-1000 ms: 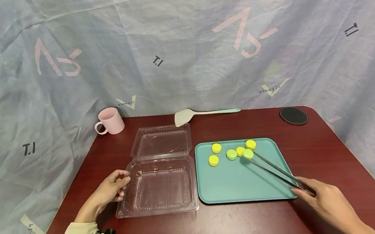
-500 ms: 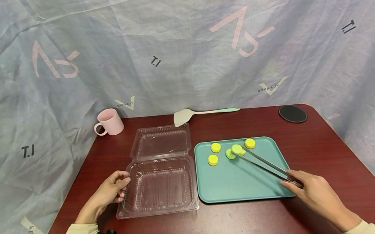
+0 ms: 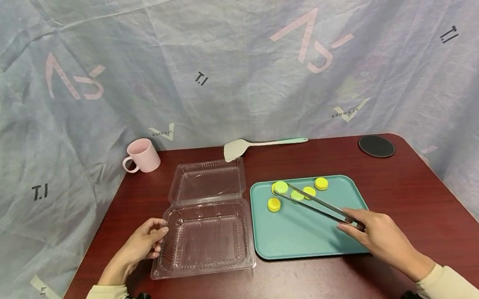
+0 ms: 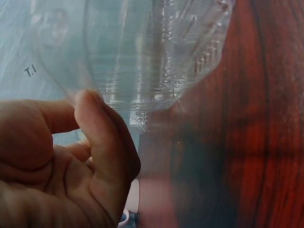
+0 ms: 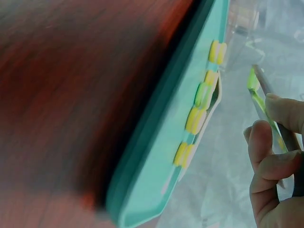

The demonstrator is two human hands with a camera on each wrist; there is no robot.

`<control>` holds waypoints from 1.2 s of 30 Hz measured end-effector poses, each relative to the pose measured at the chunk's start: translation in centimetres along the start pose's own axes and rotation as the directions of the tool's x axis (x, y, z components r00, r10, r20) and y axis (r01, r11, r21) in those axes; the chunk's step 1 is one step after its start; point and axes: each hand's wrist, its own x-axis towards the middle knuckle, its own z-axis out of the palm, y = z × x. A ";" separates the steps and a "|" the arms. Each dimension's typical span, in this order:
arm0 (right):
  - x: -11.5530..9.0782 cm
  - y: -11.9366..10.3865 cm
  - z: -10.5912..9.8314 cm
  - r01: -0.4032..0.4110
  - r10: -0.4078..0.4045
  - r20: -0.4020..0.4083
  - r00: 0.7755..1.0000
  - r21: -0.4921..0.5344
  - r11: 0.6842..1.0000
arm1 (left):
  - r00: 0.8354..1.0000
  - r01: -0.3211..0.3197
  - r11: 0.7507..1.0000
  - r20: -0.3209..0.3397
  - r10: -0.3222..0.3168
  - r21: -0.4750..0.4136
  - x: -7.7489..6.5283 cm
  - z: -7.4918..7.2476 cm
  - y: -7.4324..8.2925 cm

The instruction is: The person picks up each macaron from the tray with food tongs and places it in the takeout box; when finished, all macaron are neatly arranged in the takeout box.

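Note:
My left hand (image 3: 143, 241) pinches the left rim of a clear plastic clamshell container (image 3: 208, 238), whose lid (image 3: 208, 181) lies folded back behind it. In the left wrist view, thumb and index finger meet at the rim of the clear container (image 4: 137, 61). My right hand (image 3: 379, 237) grips metal tongs (image 3: 324, 211) that reach left over the teal tray (image 3: 301, 236). A green macaron (image 3: 281, 187) sits between the tong tips, raised above the tray in the right wrist view. On the tray lie another green macaron (image 3: 297, 195) and several yellow macarons (image 3: 274, 205).
A pink mug (image 3: 143, 155) stands at the back left. Behind the container and tray lies a spatula (image 3: 235, 150) with a pale green handle. A dark round coaster (image 3: 376, 146) is at the back right. Grey printed cloth (image 3: 233, 75) hangs behind the table.
My right hand has moved left with the tongs, carrying the green macaron across from the tray's right half toward its left side. The left hand stays at the container's rim.

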 end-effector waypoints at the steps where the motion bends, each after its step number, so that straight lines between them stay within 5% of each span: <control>1: 0.2 -0.2 0.1 0.010 -0.010 -0.003 1.000 0.000 1.000 | 1.000 -0.002 1.000 0.000 0.002 0.000 0.0 0.0 0.0; 7: 1.2 -1.2 0.6 0.061 -0.061 -0.017 0.998 0.013 0.998 | 1.000 -0.002 1.000 0.000 0.002 0.004 0.0 0.0 0.1; 36: 6.2 -6.2 4.7 0.143 -0.171 0.153 0.973 0.177 0.974 | 1.000 -0.002 1.000 -0.007 0.002 0.005 0.0 0.1 0.1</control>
